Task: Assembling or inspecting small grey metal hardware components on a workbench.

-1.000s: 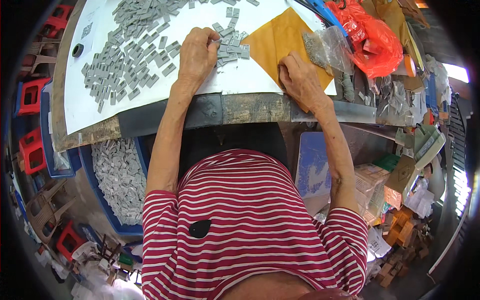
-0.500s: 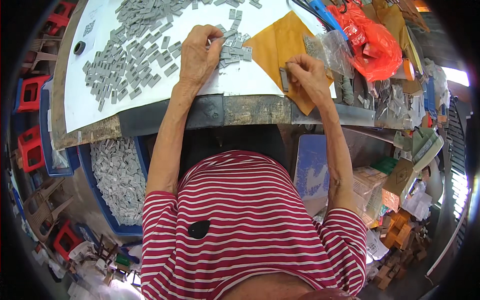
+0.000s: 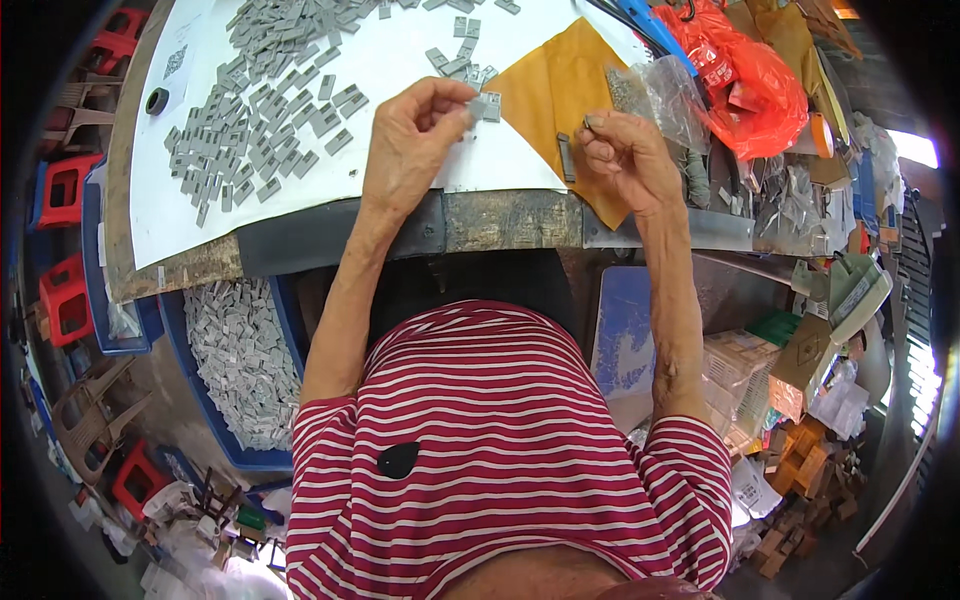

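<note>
My left hand (image 3: pixel 410 145) is closed in a pinch over the white sheet, with a blurred small grey rectangular piece (image 3: pixel 478 106) at its fingertips. Several like pieces lie just beyond it. My right hand (image 3: pixel 637 165) hovers over a yellow-brown paper envelope (image 3: pixel 545 85), thumb and forefinger pressed together on a tiny dark thing too small to name. Beside those fingers, a narrow dark grey bar (image 3: pixel 566 157) rests on the envelope. A clear plastic bag (image 3: pixel 668 100) and a patch of tiny grey bits (image 3: pixel 628 92) are just past my right hand.
A wide heap of grey pieces (image 3: pixel 255 130) covers the sheet's left, near a black ring (image 3: pixel 157 100). Red plastic bag (image 3: pixel 745 90) and blue-handled tool (image 3: pixel 655 35) crowd the far right. A blue bin (image 3: pixel 235 455) full of grey pieces stands below the table's front edge.
My left hand has drawn right and slightly nearer, off the small cluster of pieces. My right hand has lifted away from the dark bar, its fingers now pinched.
</note>
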A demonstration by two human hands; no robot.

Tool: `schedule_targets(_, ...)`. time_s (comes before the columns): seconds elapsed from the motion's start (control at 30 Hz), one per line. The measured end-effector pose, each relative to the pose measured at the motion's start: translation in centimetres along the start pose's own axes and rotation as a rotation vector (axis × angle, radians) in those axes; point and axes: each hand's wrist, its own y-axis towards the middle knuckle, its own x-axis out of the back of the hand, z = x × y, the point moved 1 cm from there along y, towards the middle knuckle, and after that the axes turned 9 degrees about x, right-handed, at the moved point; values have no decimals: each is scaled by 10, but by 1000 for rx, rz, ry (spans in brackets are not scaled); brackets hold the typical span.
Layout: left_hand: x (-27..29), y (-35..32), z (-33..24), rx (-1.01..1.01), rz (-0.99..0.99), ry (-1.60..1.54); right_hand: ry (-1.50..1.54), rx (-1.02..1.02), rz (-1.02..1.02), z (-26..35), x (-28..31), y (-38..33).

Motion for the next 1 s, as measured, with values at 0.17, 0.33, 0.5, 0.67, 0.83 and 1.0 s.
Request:
schedule_targets(0.17,-3,-14,-3,36,53,-96,-64,56,-2,-5,-22,-9)
schedule_targets(0.33,2,-24,3,132,74,-183,-149,105,-9,-19,-47,-16)
schedule_targets(0.5,5,-26,7,140,69,-232,-184,153,5,-35,-68,-13)
schedule_targets(0.67,6,-27,7,175,96,-305,-225,136,35,-42,-79,-12)
schedule_targets(0.83,4,-25,10,175,138,-404,-236,137,53,-46,-80,-11)
schedule_targets(1.0,4,-25,9,196,157,-452,-263,154,88,-49,-76,-12)
